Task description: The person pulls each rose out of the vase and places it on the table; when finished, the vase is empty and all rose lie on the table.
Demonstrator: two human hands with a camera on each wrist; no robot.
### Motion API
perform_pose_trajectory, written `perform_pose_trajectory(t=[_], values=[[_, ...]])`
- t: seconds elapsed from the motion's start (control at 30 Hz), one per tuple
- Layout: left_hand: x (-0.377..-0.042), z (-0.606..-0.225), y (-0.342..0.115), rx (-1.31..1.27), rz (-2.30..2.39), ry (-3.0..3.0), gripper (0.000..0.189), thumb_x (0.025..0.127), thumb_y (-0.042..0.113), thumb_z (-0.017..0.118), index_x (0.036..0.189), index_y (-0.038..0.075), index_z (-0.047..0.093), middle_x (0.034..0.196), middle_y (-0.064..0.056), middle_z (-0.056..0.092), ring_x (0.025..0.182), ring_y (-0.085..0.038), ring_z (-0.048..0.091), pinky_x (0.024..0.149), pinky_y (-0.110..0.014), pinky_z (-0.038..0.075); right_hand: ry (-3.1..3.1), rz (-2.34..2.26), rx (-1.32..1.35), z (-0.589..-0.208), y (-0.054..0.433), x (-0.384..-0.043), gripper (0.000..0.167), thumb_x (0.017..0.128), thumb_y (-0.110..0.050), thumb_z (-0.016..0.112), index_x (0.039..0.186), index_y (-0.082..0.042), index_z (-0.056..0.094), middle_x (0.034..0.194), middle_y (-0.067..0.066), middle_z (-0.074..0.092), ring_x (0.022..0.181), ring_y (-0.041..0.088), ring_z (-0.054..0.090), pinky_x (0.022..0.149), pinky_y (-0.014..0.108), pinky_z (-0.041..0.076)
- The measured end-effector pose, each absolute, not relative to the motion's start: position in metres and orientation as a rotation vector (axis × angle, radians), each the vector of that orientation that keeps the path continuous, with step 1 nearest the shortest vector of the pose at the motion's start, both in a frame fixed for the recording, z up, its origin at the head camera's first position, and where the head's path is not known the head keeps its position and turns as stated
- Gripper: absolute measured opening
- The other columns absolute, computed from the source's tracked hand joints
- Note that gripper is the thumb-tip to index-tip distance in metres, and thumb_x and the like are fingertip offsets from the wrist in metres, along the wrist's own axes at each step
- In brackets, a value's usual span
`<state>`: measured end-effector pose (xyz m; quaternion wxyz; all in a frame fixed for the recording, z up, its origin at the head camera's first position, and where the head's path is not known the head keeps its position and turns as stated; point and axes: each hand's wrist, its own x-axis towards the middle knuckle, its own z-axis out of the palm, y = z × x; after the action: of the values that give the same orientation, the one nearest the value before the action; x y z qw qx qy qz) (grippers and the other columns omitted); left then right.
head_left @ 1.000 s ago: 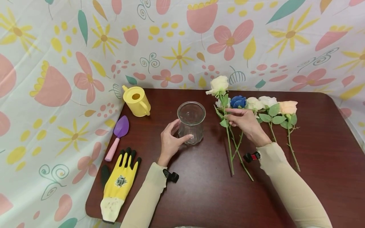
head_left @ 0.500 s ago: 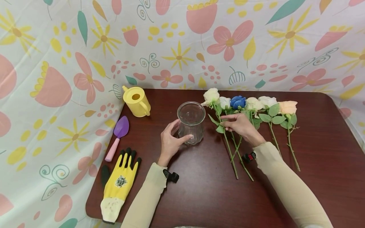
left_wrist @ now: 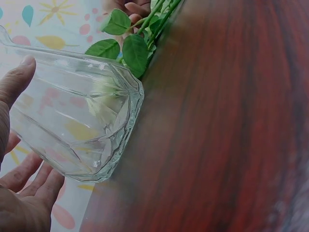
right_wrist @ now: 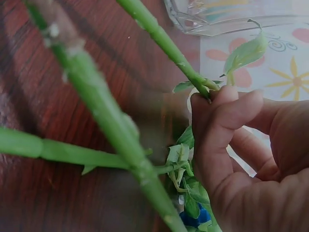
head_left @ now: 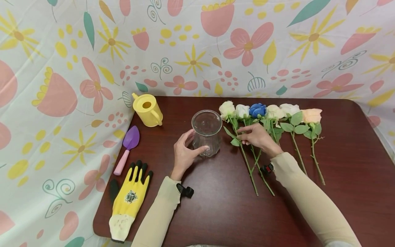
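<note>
My left hand [head_left: 184, 152] holds a clear glass vase [head_left: 211, 145] from its left side, thumb across the front and fingers behind. The vase stands upright on the table, and clear glass walls show in the left wrist view. My right hand [head_left: 258, 138] pinches the green stem of a cream rose [head_left: 227, 109], just right of the vase. In the right wrist view, thumb and finger meet on that stem [right_wrist: 166, 46]. Beside it lie a white rose [head_left: 242, 111] and a blue rose [head_left: 257, 110], their stems partly behind the hand.
Farther right lie a cream rose [head_left: 274, 112], another white rose [head_left: 290, 109] and a peach rose [head_left: 311, 116]. Leftward are a yellow watering can [head_left: 149, 115], a purple trowel [head_left: 131, 138] and a yellow-black glove [head_left: 129, 199]. Patterned cloth [head_left: 191, 34] hangs behind the dark table [head_left: 213, 212].
My right hand has brought the cream rose down and leftward, from raised above the others to level with the row of blooms. The left hand and vase have stayed put.
</note>
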<state>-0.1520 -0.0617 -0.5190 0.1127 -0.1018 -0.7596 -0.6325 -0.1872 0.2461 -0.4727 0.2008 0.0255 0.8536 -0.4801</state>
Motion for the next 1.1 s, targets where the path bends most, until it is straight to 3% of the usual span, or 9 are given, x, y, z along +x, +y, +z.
perform_pose_trajectory(t=[0.47,0.7,0.83,1.1], values=[[-0.150,-0.516,-0.065,-0.304,-1.806,-2.276,0.080,0.072,0.011,0.103,0.143,0.004,0.069,0.136,-0.019,0.074,0.130,-0.035,0.073,0.115,-0.044,0.062,2.376,-1.287,0.109,-0.475,0.240,-0.190,0.042,0.103,-0.012,0.075,0.142,0.003,0.070,0.080,0.003,0.081,0.066,0.011,0.073,0.065,0.028,0.067],[-0.148,-0.512,-0.070,-0.304,-1.743,-2.380,0.088,0.075,0.021,0.103,0.152,0.009,0.062,0.144,-0.015,0.070,0.136,-0.034,0.069,0.116,-0.049,0.062,2.386,-1.267,0.090,-0.480,0.240,-0.189,0.040,0.104,-0.014,0.074,0.142,0.000,0.071,0.081,0.004,0.081,0.067,0.014,0.073,0.065,0.029,0.067],[-0.146,-0.509,-0.074,-0.303,-1.731,-2.410,0.094,0.077,0.025,0.100,0.158,0.012,0.055,0.150,-0.014,0.067,0.140,-0.033,0.065,0.116,-0.053,0.061,2.396,-1.285,0.078,-0.480,0.239,-0.187,0.039,0.104,-0.013,0.074,0.140,0.002,0.071,0.088,0.010,0.083,0.066,0.011,0.072,0.063,0.028,0.067],[-0.145,-0.503,-0.089,-0.405,-1.646,-2.356,0.086,0.086,0.037,0.090,0.159,0.007,0.054,0.151,-0.025,0.063,0.139,-0.045,0.061,0.115,-0.062,0.058,2.498,-1.358,0.096,-0.472,0.240,-0.172,0.040,0.110,-0.021,0.068,0.144,-0.001,0.069,0.111,0.024,0.081,0.070,0.015,0.074,0.066,0.032,0.068]])
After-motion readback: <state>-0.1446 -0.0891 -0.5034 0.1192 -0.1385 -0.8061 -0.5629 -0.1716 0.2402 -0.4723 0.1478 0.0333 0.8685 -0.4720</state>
